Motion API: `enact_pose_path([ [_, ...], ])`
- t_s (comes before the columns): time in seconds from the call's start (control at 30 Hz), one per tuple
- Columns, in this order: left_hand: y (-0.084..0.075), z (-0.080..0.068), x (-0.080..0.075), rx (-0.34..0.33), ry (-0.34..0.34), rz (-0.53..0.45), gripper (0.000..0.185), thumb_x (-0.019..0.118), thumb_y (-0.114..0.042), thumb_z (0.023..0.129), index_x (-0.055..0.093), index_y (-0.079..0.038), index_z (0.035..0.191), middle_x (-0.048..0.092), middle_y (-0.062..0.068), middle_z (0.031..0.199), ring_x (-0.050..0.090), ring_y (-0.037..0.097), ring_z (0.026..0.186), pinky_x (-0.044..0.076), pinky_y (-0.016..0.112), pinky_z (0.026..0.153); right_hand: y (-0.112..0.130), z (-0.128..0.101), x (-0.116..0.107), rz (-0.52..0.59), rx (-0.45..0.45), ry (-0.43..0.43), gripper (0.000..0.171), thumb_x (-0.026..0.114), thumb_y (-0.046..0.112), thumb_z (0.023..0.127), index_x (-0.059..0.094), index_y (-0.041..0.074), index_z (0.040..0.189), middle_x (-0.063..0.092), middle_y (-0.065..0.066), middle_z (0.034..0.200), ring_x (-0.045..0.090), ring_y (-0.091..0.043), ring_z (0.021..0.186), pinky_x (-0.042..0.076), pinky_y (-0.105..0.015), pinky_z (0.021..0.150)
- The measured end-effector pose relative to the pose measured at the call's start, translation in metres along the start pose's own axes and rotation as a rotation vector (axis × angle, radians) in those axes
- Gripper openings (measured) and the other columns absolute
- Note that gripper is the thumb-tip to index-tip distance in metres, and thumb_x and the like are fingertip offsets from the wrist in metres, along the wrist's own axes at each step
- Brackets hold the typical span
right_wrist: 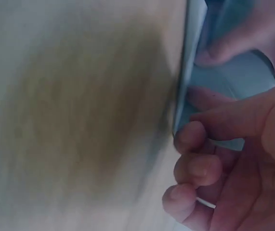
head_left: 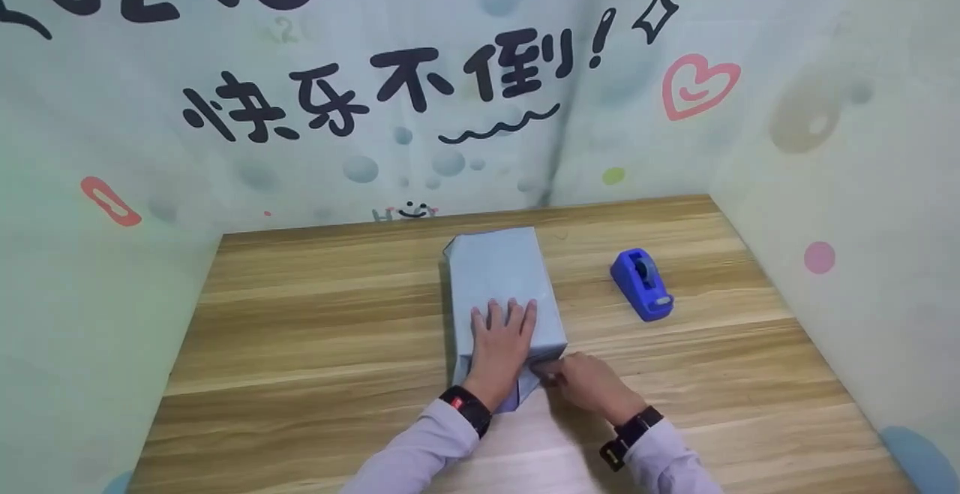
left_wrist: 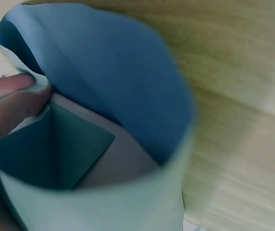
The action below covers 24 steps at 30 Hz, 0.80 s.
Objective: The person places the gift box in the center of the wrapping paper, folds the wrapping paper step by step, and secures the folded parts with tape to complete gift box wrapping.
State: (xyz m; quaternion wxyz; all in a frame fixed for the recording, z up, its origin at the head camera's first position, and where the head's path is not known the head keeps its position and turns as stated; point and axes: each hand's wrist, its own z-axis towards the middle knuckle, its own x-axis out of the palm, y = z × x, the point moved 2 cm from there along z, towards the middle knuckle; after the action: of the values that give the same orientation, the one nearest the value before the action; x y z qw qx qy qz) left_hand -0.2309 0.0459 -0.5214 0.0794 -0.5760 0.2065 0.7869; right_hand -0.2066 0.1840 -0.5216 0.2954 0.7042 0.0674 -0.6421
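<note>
1. A box wrapped in blue paper [head_left: 504,284] lies in the middle of the wooden table [head_left: 315,329], with its near end by the person.
2. The left hand [head_left: 501,340] lies flat on top, fingers spread and straight. It seems to press down so the box does not slide.
3. The right hand [head_left: 589,383] is at the near right corner. Its fingers are curled and pinch the loose paper flap [head_left: 525,389], likely to fold it in.
4. A blue tape holder [head_left: 642,284] sits apart on the right, within easy reach.
</note>
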Motion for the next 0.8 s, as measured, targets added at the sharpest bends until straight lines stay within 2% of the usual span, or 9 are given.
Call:
enact_pose_path([
  [0.1, 0.000, 0.000, -0.001, 0.004, 0.001, 0.010, 0.083, 0.072, -0.038, 0.072, 0.029, -0.019, 0.141, 0.044, 0.008, 0.134, 0.041, 0.037, 0.120, 0.036, 0.059, 0.093, -0.003, -0.001, 0.001, -0.029, -0.027, -0.015, 0.022, 0.060, 0.010, 0.082, 0.069, 0.021, 0.099, 0.068, -0.009, 0.077, 0.062, -0.025, 0.065, 0.050, -0.034, 0.055],
  [0.23, 0.001, -0.001, -0.001, 0.012, -0.015, 0.018, 0.088, 0.074, -0.039, 0.068, 0.029, -0.018, 0.141, 0.044, 0.007, 0.133, 0.042, 0.037, 0.119, 0.036, 0.058, 0.092, -0.016, -0.006, -0.002, -0.069, 0.059, -0.046, 0.031, 0.060, 0.005, 0.079, 0.071, 0.026, 0.100, 0.070, -0.009, 0.078, 0.060, -0.021, 0.060, 0.048, -0.031, 0.052],
  [0.33, 0.002, -0.002, -0.002, 0.014, -0.014, 0.030, 0.092, 0.076, -0.041, 0.064, 0.029, -0.018, 0.141, 0.045, 0.007, 0.133, 0.042, 0.037, 0.119, 0.036, 0.058, 0.092, -0.023, -0.010, -0.004, -0.067, 0.091, -0.067, 0.034, 0.058, 0.002, 0.078, 0.071, 0.025, 0.099, 0.070, -0.009, 0.078, 0.058, -0.018, 0.057, 0.046, -0.028, 0.050],
  [0.43, 0.003, -0.001, -0.003, 0.017, 0.008, 0.045, 0.092, 0.074, -0.043, 0.066, 0.027, -0.018, 0.141, 0.043, 0.007, 0.134, 0.041, 0.037, 0.120, 0.036, 0.058, 0.093, -0.024, -0.012, -0.004, -0.074, 0.065, -0.089, 0.035, 0.058, 0.001, 0.077, 0.071, 0.024, 0.099, 0.071, -0.008, 0.079, 0.059, -0.017, 0.058, 0.046, -0.028, 0.049],
  [0.57, 0.001, -0.001, -0.003, 0.028, 0.031, 0.047, 0.091, 0.072, -0.045, 0.070, 0.024, -0.018, 0.143, 0.041, 0.008, 0.136, 0.040, 0.037, 0.122, 0.036, 0.058, 0.094, -0.017, -0.013, -0.003, -0.137, 0.012, -0.132, 0.037, 0.060, -0.002, 0.071, 0.072, 0.022, 0.096, 0.068, -0.008, 0.070, 0.057, -0.018, 0.054, 0.044, -0.029, 0.046],
  [0.67, 0.001, -0.001, -0.003, 0.027, 0.045, 0.054, 0.092, 0.071, -0.047, 0.070, 0.022, -0.018, 0.143, 0.040, 0.008, 0.137, 0.039, 0.037, 0.123, 0.035, 0.059, 0.095, -0.007, -0.013, 0.001, -0.201, -0.042, -0.159, 0.032, 0.061, 0.000, 0.070, 0.072, 0.020, 0.093, 0.063, -0.007, 0.063, 0.054, -0.019, 0.050, 0.042, -0.030, 0.042],
  [0.8, 0.000, -0.002, -0.002, 0.027, 0.048, 0.056, 0.096, 0.072, -0.049, 0.068, 0.022, -0.017, 0.143, 0.039, 0.009, 0.138, 0.038, 0.038, 0.124, 0.035, 0.060, 0.095, 0.012, -0.017, 0.010, -0.254, -0.084, -0.178, 0.020, 0.063, 0.008, 0.074, 0.072, 0.020, 0.088, 0.059, -0.004, 0.059, 0.049, -0.019, 0.045, 0.035, -0.029, 0.038],
])
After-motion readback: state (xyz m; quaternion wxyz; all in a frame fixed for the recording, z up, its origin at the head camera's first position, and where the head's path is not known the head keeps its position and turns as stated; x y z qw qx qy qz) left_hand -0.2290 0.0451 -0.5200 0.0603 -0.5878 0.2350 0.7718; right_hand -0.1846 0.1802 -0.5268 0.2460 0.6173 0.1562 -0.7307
